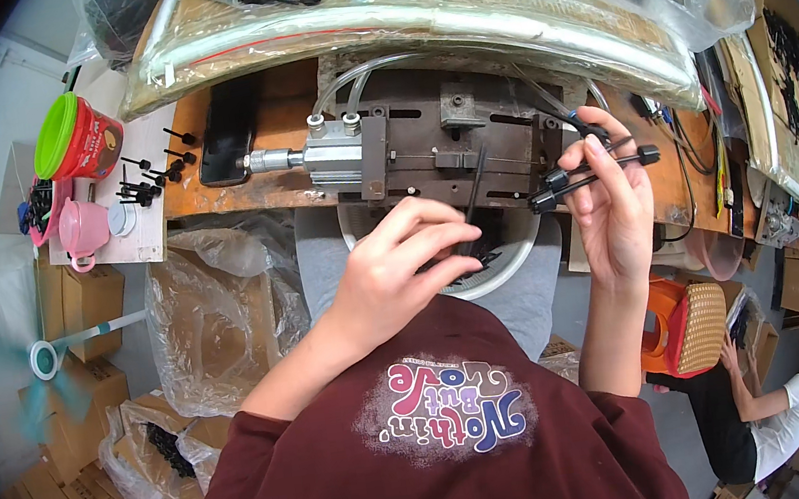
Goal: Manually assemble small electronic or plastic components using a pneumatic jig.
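Note:
My left hand point(400, 268) is over the near edge of the metal fixture, fingers pinched together. A thin black plastic stick point(477, 184) rises from its fingertips. Raised to the right of the fixture, my right hand point(612, 211) grips several black plastic pins with knobbed ends point(572, 178) between thumb and fingers. The fixture point(462, 145) is a dark slotted plate with small blocks, and a silver pneumatic cylinder point(335, 157) sits at its left. Below my hands, a white basin point(485, 284) rests at my lap with black parts in it, partly hidden by my left hand.
A plastic-wrapped ledge point(410, 21) carries piles of black pins beyond the fixture. A dark phone point(228, 131), loose black pins point(144, 190), a red tub point(92, 138) and a pink cup point(84, 228) lie left. Cables hang right; another person point(785, 416) sits lower right.

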`<control>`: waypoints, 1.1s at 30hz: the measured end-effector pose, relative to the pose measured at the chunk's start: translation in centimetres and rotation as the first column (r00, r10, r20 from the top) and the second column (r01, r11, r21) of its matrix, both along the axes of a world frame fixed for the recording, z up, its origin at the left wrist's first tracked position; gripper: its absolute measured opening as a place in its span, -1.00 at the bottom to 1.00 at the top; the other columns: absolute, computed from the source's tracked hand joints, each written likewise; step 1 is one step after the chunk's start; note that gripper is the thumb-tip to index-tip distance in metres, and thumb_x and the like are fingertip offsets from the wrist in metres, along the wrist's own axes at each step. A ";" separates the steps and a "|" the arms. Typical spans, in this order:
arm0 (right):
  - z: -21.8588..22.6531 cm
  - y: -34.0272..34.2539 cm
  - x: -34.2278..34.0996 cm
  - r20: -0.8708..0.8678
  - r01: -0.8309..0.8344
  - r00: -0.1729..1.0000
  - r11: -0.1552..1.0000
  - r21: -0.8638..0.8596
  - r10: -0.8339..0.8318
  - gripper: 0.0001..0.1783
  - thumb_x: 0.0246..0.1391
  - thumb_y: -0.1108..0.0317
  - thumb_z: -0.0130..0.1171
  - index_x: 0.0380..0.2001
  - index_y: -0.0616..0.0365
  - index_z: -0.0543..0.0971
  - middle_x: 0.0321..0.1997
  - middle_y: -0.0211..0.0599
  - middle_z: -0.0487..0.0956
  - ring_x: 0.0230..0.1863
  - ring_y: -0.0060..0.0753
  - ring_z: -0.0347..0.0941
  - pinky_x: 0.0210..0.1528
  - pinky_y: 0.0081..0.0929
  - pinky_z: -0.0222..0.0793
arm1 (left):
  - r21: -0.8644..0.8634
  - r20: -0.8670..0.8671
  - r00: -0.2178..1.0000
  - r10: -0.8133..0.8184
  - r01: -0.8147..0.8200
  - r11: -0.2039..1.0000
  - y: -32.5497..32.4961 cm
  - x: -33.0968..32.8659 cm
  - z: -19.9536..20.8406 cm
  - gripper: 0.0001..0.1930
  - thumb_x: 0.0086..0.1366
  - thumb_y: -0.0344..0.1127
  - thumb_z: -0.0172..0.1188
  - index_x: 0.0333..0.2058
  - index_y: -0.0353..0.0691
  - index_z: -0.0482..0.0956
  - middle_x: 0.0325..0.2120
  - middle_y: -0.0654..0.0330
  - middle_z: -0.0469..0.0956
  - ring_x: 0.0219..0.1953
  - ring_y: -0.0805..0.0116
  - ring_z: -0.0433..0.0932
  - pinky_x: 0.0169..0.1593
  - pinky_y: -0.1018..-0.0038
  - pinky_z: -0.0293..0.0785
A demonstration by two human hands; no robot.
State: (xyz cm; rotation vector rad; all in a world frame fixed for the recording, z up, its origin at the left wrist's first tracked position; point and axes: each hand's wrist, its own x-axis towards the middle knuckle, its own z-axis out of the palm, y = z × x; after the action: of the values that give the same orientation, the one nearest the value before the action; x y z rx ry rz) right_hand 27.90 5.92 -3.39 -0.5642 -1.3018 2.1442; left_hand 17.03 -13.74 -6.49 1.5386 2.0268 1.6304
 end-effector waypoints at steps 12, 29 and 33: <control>0.5 -2.1 1.8 0.133 0.066 0.982 0.906 0.417 -0.133 -0.69 0.24 0.46 0.11 0.03 0.30 0.46 -0.46 -0.22 0.62 -0.67 -0.75 0.30 -0.61 -0.79 0.20 | -0.197 -0.544 0.837 0.064 -0.201 0.960 2.8 -0.8 -4.3 -0.70 -0.09 -0.36 0.42 -0.30 -0.21 0.65 0.06 0.13 0.56 -0.57 0.32 0.54 -0.40 0.49 0.49; -1.6 -3.2 2.0 0.226 -0.308 0.927 0.265 0.914 0.299 -0.32 -0.30 0.66 0.25 0.06 0.26 0.53 -0.47 -0.29 0.46 -0.52 -0.38 0.37 -0.47 -0.42 0.29 | 0.112 0.222 0.960 -0.168 0.146 0.983 2.3 -0.7 0.1 -0.67 -0.12 -0.45 0.53 -0.30 -0.30 0.69 -0.35 0.15 0.64 -0.35 0.40 0.60 -0.30 0.54 0.53; -2.5 -4.0 2.8 0.242 -0.299 0.954 0.540 0.787 0.176 -0.44 -0.09 0.69 0.25 0.08 0.27 0.52 -0.34 -0.27 0.59 -0.38 -0.46 0.53 -0.32 -0.49 0.43 | 0.036 0.141 0.990 -0.011 0.006 0.999 1.1 -0.5 -0.4 -0.72 -0.06 -0.43 0.48 -0.32 -0.30 0.66 -0.33 0.17 0.60 -0.38 0.41 0.61 -0.31 0.54 0.56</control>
State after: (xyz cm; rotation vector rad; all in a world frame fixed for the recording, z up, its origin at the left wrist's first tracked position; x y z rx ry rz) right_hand 30.72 1.90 -5.91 -0.1178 -2.3469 1.3991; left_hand 16.54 -12.61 -6.84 1.3971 1.9263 1.7287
